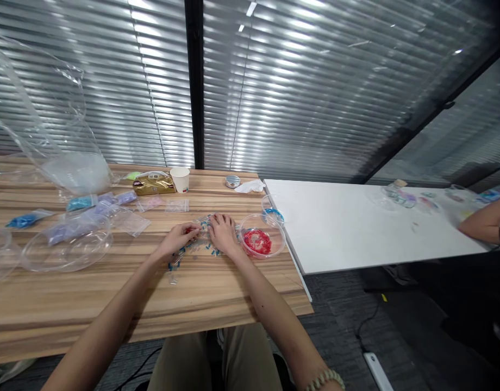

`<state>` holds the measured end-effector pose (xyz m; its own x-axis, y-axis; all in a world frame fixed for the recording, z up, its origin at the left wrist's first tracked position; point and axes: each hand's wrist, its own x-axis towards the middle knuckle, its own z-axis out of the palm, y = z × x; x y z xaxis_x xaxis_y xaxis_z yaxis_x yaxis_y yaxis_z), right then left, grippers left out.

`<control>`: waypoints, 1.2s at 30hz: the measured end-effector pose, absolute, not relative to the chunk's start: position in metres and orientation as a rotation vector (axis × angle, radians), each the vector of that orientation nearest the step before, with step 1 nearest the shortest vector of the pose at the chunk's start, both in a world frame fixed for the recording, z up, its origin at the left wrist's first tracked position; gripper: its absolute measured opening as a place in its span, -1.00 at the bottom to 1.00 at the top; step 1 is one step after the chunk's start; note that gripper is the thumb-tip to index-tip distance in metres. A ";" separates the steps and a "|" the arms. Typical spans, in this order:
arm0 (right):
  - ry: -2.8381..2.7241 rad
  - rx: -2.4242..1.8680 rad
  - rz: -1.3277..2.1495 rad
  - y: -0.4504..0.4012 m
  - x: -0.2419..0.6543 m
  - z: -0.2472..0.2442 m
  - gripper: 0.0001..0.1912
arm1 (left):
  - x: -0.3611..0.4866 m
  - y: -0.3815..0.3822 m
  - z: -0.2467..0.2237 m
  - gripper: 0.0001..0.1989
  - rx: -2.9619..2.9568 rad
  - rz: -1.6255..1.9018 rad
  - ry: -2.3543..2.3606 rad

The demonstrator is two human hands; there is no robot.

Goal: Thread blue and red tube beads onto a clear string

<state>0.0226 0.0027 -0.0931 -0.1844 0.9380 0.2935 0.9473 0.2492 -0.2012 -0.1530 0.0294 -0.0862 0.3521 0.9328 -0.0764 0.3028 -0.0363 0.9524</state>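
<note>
My left hand [180, 239] is closed, fingertips together on something red too small to name, low over the wooden table. Close to its right, my right hand [223, 233] rests palm down with fingers bent on small clear packets. Several tiny clear packets with blue bits [214, 251] lie around and between both hands. Just right of my right hand stands a round clear bowl [279, 244] with a red, ring-like heap [257, 241] inside. Behind it is a smaller clear container with blue material [273, 216]. Whether my right fingers hold anything is hidden.
On the wooden table [91, 293] are large clear bowls [66, 260], bags of purple and blue material, a gold tissue pack [154, 184], a paper cup [180, 179] and a round tin [232, 181]. A white table [335, 228] adjoins at right, with another person's arm [484, 220] at its far end.
</note>
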 end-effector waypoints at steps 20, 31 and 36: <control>-2.249 -1.687 -0.007 0.001 0.027 -0.086 -0.64 | -0.154 0.028 -0.084 -0.48 1.586 0.746 1.146; -2.239 -1.719 -0.070 -0.002 0.024 -0.087 -0.62 | -0.155 0.027 -0.085 -0.44 1.561 0.741 1.158; -2.255 -1.777 -0.120 -0.005 0.020 -0.082 -0.61 | -0.158 0.032 -0.091 -0.42 1.591 0.727 1.149</control>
